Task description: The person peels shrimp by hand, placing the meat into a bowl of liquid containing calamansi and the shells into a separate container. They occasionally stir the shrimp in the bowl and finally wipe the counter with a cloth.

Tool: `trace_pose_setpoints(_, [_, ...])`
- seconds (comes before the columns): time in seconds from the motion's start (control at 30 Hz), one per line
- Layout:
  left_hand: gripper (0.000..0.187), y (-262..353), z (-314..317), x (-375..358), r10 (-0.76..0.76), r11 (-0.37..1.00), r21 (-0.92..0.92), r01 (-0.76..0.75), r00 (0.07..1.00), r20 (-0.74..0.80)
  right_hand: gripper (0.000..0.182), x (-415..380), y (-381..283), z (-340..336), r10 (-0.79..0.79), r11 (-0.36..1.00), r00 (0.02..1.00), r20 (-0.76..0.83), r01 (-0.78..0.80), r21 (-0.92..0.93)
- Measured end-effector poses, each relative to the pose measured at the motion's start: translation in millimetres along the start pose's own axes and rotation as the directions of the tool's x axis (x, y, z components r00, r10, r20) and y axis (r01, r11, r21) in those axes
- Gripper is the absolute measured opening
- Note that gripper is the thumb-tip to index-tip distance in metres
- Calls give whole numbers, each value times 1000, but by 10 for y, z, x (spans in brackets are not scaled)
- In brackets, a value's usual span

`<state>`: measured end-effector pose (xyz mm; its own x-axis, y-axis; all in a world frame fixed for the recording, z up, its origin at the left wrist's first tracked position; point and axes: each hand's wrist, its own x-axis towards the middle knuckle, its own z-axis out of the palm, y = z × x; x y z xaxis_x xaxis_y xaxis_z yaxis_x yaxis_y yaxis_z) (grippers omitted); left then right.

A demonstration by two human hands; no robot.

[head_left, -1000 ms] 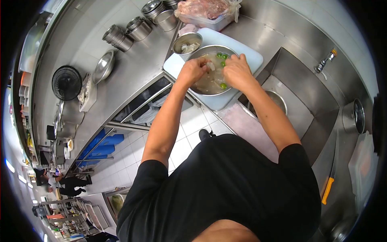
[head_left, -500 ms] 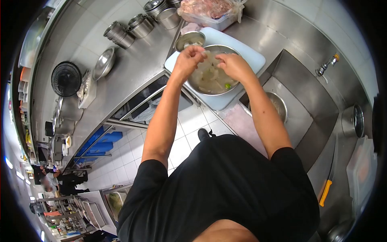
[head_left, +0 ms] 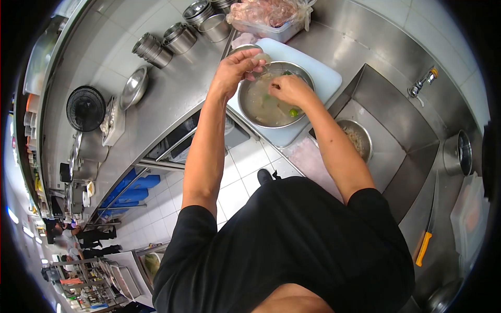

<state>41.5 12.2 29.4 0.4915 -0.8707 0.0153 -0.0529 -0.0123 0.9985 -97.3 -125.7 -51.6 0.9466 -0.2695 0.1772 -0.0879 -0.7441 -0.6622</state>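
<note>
My left hand is closed on a pale, translucent piece of food, raised over the far left rim of a large metal bowl. Cloudy liquid fills the bowl, with pale strips and a green round piece in it. Over the middle of that bowl is my right hand, its fingers pinched together; whatever is between them is too small to make out. A smaller metal bowl sits behind my left hand, mostly covered by it. Under the large bowl lies a pale blue cutting board.
To the right is a steel sink holding a metal bowl. A yellow-handled knife lies on the right-hand counter. Bagged raw meat stands at the back. Metal containers line the left counter. People stand far left.
My left hand has shifted slightly left and turned, showing the pale piece more clearly. My right hand has moved left and lower over the large bowl.
</note>
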Motion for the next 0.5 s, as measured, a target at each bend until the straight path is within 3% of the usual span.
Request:
trace_pose_setpoints(0.07, [38,-27,-60,70,24,999,30,-22,997,-67,29,-72,95,-18,-20,999,998,56,17,47])
trace_pose_setpoints(0.13, [42,11,-64,102,62,992,116,-41,981,-184,27,-163,55,-85,4,990,1000,8,-5,142])
trace_pose_setpoints(0.17, [45,3,-63,85,108,923,383,-34,979,-174,27,-209,32,-123,16,982,1000,-16,-13,189])
trace_pose_setpoints(0.23, [51,67,-27,42,186,582,813,-9,975,-123,26,-291,60,-178,14,953,998,-62,5,303])
trace_pose_setpoints(0.27, [59,86,8,-6,71,653,757,2,995,-65,25,-311,68,-209,17,933,996,-88,16,359])
trace_pose_setpoints(0.37, [58,-328,131,-90,172,837,487,-248,965,195,26,-367,38,-338,133,812,989,-58,-75,579])
trace_pose_setpoints(0.47, [47,-326,589,-310,296,761,581,-287,952,82,26,-339,120,-353,53,831,991,-125,26,556])
trace_pose_setpoints(0.5, [43,-371,602,-286,270,829,495,-259,962,52,27,-352,100,-361,19,843,985,-170,75,532])
